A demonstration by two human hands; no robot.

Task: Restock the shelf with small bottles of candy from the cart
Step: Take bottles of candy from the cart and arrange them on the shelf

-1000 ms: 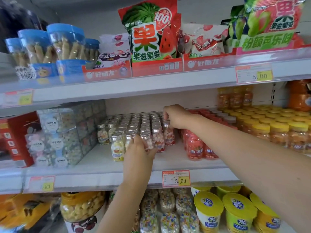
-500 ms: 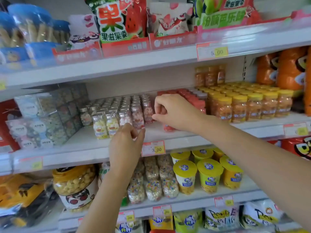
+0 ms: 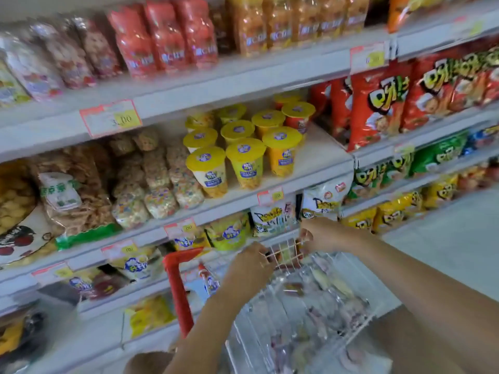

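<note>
Fingers (image 3: 266, 257) of the left hand (image 3: 249, 265) and right hand (image 3: 322, 234) are curled at the far wire end of the cart (image 3: 283, 248); blur hides whether they grip anything. The bottles (image 3: 321, 279) lie indistinct inside the cart, at 6 o'clock of the hands. A red post (image 3: 176, 287) stands at 9 o'clock and yellow-lidded cups (image 3: 245, 160) on the shelf (image 3: 318, 157) at 12.

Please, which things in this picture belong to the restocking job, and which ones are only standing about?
Job: white wire cart basket; blurred goods inside it, perhaps the candy bottles; left hand and right hand, both at its far rim.

Standing about: yellow-lidded paper snack cups; red crisp bags; clear bags of coloured puffs.
</note>
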